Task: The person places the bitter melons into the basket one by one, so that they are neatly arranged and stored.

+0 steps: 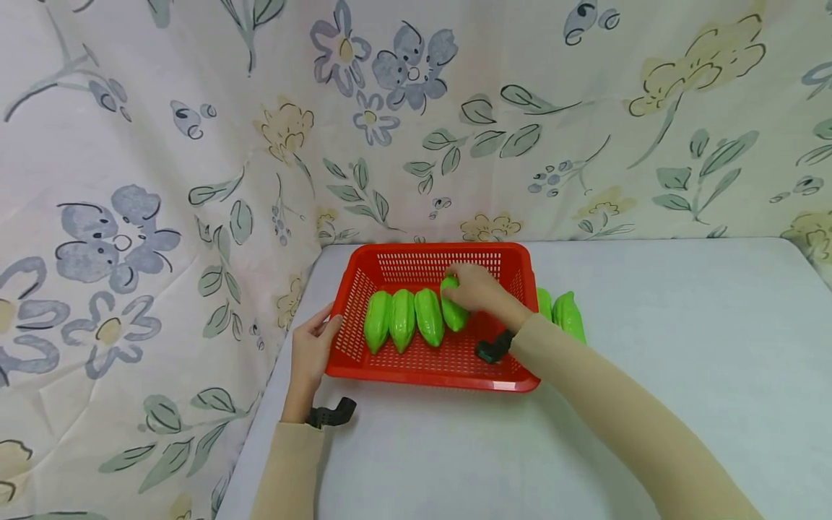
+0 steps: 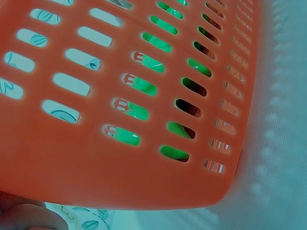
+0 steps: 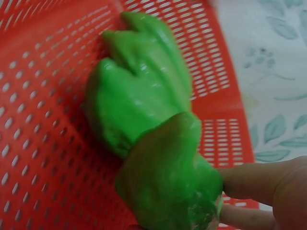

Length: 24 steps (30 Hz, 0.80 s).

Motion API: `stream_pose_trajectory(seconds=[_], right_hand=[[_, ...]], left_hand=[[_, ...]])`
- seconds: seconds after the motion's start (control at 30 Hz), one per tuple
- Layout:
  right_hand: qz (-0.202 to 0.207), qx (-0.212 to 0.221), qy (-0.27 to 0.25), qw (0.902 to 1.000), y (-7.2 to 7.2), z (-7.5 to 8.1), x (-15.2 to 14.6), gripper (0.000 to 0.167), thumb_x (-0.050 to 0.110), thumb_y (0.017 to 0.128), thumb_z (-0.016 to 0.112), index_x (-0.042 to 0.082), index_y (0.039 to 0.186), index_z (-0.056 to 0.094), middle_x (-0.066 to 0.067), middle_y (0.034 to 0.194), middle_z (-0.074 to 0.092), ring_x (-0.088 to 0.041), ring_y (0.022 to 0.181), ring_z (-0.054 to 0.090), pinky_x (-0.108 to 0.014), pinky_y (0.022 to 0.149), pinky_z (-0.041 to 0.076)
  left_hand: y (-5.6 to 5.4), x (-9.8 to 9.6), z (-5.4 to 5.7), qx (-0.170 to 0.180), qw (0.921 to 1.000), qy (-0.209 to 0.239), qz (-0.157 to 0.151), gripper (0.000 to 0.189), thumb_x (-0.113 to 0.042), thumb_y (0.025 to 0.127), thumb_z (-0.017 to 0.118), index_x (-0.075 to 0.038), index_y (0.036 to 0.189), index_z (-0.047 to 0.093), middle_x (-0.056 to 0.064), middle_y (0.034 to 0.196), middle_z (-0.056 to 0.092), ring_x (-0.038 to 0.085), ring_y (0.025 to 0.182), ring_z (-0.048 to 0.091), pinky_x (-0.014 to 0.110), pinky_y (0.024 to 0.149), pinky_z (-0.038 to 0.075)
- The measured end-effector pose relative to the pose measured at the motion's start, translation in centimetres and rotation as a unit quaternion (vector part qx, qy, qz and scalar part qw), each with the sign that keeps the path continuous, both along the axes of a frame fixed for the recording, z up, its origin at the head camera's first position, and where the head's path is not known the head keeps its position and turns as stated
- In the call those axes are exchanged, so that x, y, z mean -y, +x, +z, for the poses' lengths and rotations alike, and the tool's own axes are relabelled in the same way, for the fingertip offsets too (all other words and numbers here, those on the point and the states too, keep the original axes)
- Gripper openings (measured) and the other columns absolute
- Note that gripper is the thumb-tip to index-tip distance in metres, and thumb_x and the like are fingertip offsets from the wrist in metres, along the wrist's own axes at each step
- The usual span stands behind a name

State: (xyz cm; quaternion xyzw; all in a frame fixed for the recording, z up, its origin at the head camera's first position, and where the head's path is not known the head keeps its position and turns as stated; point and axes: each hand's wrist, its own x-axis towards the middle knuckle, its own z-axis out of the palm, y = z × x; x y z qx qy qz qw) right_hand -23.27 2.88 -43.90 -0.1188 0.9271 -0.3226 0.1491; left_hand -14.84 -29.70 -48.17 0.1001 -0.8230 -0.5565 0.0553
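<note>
A red perforated plastic basket point(image 1: 429, 377) stands on the table. Three shiny green star fruit point(image 1: 403, 321) lie side by side in its left half. My right hand point(image 1: 481, 289) reaches in over the basket's right side and grips another star fruit point(image 3: 168, 177) beside that row. Its fingers point(image 3: 254, 182) show along the fruit's side in the right wrist view. At the basket's left rim my left hand point(image 1: 310, 354) holds on, thumb at the edge; the left wrist view shows the slotted wall close up with green behind it.
Right of the basket, more star fruit point(image 1: 568, 318) lie on the white table point(image 1: 682, 347), partly hidden by the right forearm. A floral curtain point(image 1: 416, 144) hangs behind and along the left. Dark wrist bands point(image 1: 333, 413) sit on both wrists.
</note>
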Motion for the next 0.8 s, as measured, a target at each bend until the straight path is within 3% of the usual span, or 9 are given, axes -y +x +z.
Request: stream_pose_trajectory(seconds=[0.2,0.37,0.8], right_hand=[[0.015,-0.002,0.048,0.9987,-0.2,-0.5,1.1,0.05,0.022,0.099,0.066,0.001,0.143,0.059,-0.016,0.132,0.067,-0.025,0.1,0.064,-0.036,0.082,0.055],[0.016,0.001,0.064,0.9978,-0.4,-1.0,1.6,0.049,0.021,0.097,0.067,-0.001,0.14,0.06,-0.019,0.136,0.066,-0.028,0.107,0.063,-0.04,0.091,0.055],[-0.005,0.013,0.071,0.9974,-0.3,-1.6,2.0,0.057,0.024,0.091,0.074,-0.001,0.14,0.055,-0.02,0.122,0.063,-0.03,0.109,0.057,-0.037,0.082,0.056]], left_hand=[[-0.1,0.1,-0.2,-0.002,1.0,-0.002,0.001,0.049,-0.038,0.103,0.065,-0.018,0.147,0.062,0.02,0.121,0.075,0.026,0.094,0.074,0.026,0.072,0.062],[-0.1,0.1,-0.2,-0.001,1.0,0.001,0.002,0.049,-0.038,0.103,0.065,-0.018,0.147,0.062,0.02,0.121,0.075,0.028,0.096,0.074,0.027,0.073,0.063],[-0.1,0.1,-0.3,-0.003,1.0,0.0,0.001,0.048,-0.04,0.102,0.065,-0.021,0.146,0.062,0.019,0.119,0.076,0.024,0.091,0.074,0.025,0.07,0.062]])
